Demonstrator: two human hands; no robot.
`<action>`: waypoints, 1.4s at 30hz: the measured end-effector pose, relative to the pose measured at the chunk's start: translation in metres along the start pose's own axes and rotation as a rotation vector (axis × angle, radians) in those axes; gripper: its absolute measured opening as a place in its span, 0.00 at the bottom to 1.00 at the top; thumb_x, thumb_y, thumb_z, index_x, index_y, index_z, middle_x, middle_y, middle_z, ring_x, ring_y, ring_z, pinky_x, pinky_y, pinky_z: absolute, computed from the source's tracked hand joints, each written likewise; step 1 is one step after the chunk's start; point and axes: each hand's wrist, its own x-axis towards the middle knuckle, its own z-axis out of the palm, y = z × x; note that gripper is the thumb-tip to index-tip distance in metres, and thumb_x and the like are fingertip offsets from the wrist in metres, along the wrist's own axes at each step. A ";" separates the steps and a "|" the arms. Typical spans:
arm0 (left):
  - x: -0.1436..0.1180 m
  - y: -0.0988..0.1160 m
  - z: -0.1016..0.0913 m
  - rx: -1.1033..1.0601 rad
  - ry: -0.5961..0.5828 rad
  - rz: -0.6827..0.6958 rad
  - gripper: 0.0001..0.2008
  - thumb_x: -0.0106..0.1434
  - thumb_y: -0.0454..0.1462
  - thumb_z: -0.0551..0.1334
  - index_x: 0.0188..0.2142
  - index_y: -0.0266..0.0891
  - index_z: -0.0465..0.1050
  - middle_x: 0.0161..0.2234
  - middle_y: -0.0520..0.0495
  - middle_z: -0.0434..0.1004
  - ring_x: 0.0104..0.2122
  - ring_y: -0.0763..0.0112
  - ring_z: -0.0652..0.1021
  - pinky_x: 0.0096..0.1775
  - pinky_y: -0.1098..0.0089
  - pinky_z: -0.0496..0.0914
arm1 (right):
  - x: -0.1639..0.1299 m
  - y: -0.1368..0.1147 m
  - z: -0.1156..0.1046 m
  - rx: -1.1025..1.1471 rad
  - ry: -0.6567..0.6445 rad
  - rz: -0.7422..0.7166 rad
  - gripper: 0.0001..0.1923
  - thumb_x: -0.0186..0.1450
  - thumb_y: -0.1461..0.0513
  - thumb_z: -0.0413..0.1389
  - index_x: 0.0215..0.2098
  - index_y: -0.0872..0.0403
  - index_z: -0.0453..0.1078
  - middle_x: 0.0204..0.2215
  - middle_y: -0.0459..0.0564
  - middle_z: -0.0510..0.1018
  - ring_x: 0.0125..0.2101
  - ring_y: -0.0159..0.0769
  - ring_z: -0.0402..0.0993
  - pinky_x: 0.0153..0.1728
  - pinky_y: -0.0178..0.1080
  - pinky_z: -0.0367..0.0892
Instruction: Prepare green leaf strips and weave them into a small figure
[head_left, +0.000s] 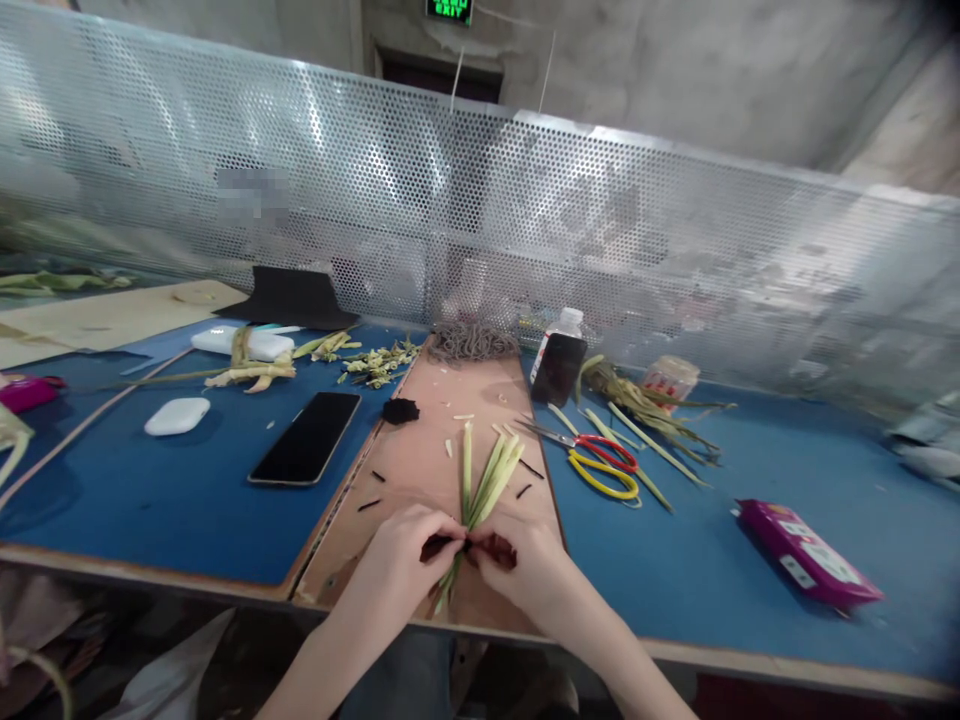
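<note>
Left hand (414, 548) and right hand (529, 552) both pinch the stalk bundle (493, 478), close together over the brown board's (409, 468) near end. Dark scraps (369, 504) lie around it; scissors (579, 441) rest right, a phone (307, 440) left, a grey cord heap (474, 343) far behind.

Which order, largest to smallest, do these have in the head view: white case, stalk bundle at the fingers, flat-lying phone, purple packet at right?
1. Purple packet
2. Flat-lying phone and stalk bundle: too alike to rank; the bundle is partly hidden
3. White case
</note>
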 end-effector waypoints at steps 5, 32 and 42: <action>0.000 -0.001 -0.001 0.005 -0.001 0.011 0.07 0.55 0.29 0.59 0.29 0.40 0.76 0.30 0.48 0.80 0.32 0.68 0.78 0.37 0.71 0.71 | -0.001 -0.006 0.002 -0.196 0.023 0.012 0.07 0.56 0.69 0.53 0.31 0.54 0.71 0.24 0.45 0.71 0.25 0.31 0.67 0.25 0.31 0.56; -0.001 0.001 -0.004 -0.036 -0.023 -0.013 0.07 0.55 0.32 0.60 0.29 0.41 0.76 0.29 0.51 0.80 0.30 0.69 0.78 0.34 0.73 0.69 | 0.011 -0.001 -0.016 0.067 -0.228 0.133 0.07 0.52 0.68 0.55 0.30 0.54 0.65 0.22 0.39 0.65 0.23 0.26 0.61 0.23 0.27 0.54; -0.001 0.002 -0.005 -0.025 -0.017 -0.011 0.06 0.55 0.33 0.59 0.29 0.42 0.76 0.28 0.51 0.80 0.29 0.70 0.78 0.33 0.73 0.70 | 0.012 -0.002 -0.016 0.169 -0.231 0.107 0.06 0.51 0.69 0.54 0.29 0.55 0.66 0.20 0.38 0.63 0.21 0.25 0.59 0.22 0.28 0.53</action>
